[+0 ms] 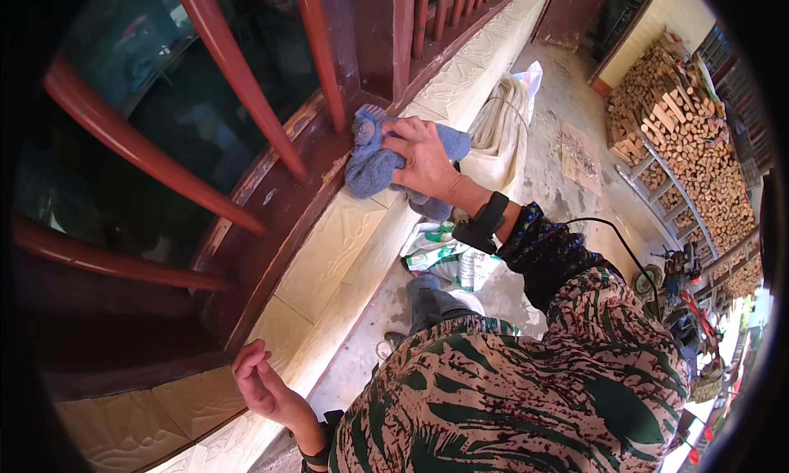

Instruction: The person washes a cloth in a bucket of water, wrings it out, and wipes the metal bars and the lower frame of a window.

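Observation:
A crumpled blue-grey cloth [375, 168] lies bunched under my right hand [421, 158], whose fingers grip it against the dark red window sill [290, 192], near the corner post of the frame. Part of the cloth hangs over the sill's outer edge. Red window bars [246, 72] rise from the sill in front of dark glass. The sill's paint is chipped along its edges. Near the lower corner of the window frame, my left hand [262, 383] holds nothing, its fingers loosely curled and apart, over the cream tiled ledge [333, 257].
Below the ledge lie a folded whitish hose or sheet bundle [502, 134] and green-and-white printed sacks [471, 263] on the concrete floor. At the right stand stacked firewood [696, 134] and a metal ladder [672, 195]. A black cable [607, 223] runs beside my right sleeve.

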Demonstrator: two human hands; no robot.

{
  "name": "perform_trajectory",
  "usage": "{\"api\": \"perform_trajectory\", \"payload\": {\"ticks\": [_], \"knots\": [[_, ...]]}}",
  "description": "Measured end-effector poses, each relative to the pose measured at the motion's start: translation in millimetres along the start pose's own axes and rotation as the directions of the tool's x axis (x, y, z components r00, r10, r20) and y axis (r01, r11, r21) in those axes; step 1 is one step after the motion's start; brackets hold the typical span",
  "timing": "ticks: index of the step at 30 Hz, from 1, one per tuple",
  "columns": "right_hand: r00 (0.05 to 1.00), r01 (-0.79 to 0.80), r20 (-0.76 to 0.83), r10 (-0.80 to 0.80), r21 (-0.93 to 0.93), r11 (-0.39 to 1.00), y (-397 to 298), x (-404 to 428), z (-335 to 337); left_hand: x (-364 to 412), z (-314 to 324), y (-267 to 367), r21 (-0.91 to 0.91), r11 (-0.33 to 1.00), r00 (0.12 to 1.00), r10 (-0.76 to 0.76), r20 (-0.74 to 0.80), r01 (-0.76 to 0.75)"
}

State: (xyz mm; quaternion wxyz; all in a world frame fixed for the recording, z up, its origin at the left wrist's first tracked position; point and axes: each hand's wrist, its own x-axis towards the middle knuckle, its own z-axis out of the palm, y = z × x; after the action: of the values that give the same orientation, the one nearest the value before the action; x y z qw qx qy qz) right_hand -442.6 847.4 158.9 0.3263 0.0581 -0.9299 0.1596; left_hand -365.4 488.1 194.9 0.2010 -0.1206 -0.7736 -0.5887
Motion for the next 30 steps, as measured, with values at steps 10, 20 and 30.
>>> {"api": "perform_trajectory", "payload": {"ticks": [10, 20, 30], "knots": [[0.999, -0.013, -0.032, 0.013, 0.004, 1.000, 38, 21, -48, 19, 19, 48, 0.034, 0.999, 1.000, 0.008, -0.020, -0.007], [0.827, -0.552, -0.413, 0.381, -0.475, 0.685, 205, 50, -73, 23, 25, 34, 0.061, 0.997, 0.992, 0.048, 0.120, -0.055], [0.893, -0.032, -0.405, 0.195, 0.376, 0.926, 53, 41, -78, 70, 72, 50, -0.020, 0.969, 0.963, 0.247, 0.104, -0.246]]}}
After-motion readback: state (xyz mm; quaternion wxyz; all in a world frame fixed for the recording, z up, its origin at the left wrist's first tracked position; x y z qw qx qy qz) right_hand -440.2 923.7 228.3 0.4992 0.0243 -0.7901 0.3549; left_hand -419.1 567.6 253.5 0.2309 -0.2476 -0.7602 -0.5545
